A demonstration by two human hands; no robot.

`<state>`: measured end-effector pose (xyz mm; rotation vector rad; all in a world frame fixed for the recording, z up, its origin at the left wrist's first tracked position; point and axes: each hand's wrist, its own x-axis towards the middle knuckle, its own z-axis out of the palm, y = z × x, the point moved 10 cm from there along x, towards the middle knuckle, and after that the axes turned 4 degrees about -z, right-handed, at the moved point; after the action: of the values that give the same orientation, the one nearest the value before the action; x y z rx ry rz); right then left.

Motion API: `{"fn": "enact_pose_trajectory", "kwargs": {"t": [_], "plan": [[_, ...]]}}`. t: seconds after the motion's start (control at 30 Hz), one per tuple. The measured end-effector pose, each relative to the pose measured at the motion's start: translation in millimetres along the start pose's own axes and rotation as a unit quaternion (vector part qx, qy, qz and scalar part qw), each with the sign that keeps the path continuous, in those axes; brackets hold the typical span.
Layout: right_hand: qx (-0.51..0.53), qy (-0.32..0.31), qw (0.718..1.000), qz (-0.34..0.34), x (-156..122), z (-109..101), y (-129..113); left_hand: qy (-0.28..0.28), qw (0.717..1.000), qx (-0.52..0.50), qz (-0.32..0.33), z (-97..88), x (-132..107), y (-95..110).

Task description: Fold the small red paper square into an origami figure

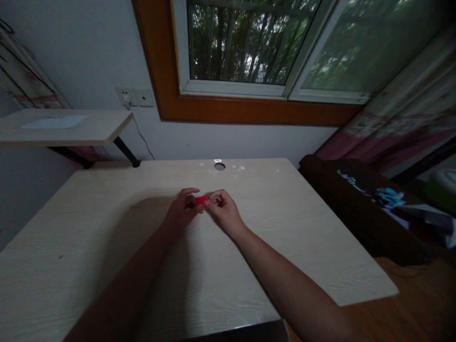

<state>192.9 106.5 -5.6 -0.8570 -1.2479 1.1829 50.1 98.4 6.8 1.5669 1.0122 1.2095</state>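
A small, flat red piece [201, 200] is held between my two hands, just above or on the pale wood-grain desk [292, 228]; its exact kind is too small to make out. My left hand [181, 209] pinches its left end with thumb and fingers, the index finger stretched out above it. On the right end, the thumb and fingertips of my right hand [225, 209] close on the same piece. My fingers cover part of its edges.
Behind the desk's round cable hole [220, 166] stand a wall and a window. A raised shelf [117, 124] with a paper sheet [55, 122] is at the back left. A dark edge [249, 332] juts in at the bottom. Right of the desk lies a dark brown piece of furniture [342, 204].
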Motion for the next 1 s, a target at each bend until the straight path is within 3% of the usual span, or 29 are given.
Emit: {"fn": "enact_pose_trajectory", "kwargs": {"t": [1.0], "plan": [[-0.002, 0.002, 1.0, -0.007, -0.5, -1.7, 5.4, -0.023, 0.996, -0.079, -0.043, 4.0, 3.2, -12.2]]}}
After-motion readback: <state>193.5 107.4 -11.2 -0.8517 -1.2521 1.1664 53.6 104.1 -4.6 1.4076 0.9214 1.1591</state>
